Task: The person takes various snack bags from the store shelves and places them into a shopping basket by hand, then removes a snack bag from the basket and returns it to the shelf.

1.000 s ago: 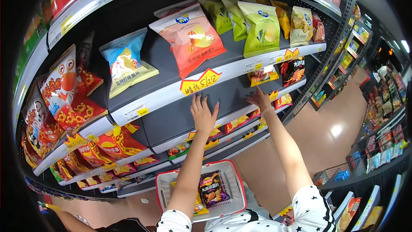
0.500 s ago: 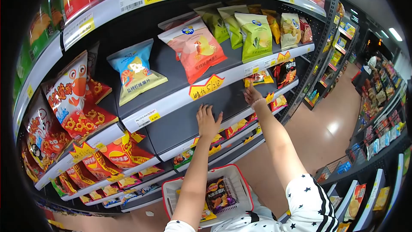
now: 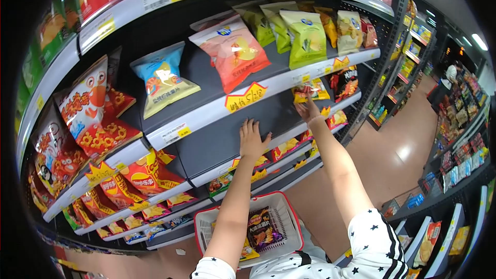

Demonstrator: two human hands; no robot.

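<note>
My left hand (image 3: 252, 139) lies with fingers spread on the dark grey shelf (image 3: 209, 142), with nothing in it. My right hand (image 3: 308, 108), a bracelet on its wrist, reaches to a yellow-and-red snack bag (image 3: 316, 90) on the same shelf. Its fingers are apart and overlap the bag's lower front; whether they press on it is hard to see. Just right of this bag stands a black-and-red snack bag (image 3: 344, 83). Below my arms is a white basket with a red rim (image 3: 293, 212), holding a dark chip bag (image 3: 264, 229) and a yellow packet (image 3: 249, 252).
On the shelf above are a blue chip bag (image 3: 163, 79), a pink-red one (image 3: 231, 51) and a green one (image 3: 306, 39). Red snack bags (image 3: 93, 113) fill the left side. The aisle floor (image 3: 387, 150) runs to the right, with a person (image 3: 448, 80) far back.
My right hand has shifted slightly, its fingers now in front of the yellow-and-red bag. My left hand stays nearly in place on the shelf. The view has tilted slightly.
</note>
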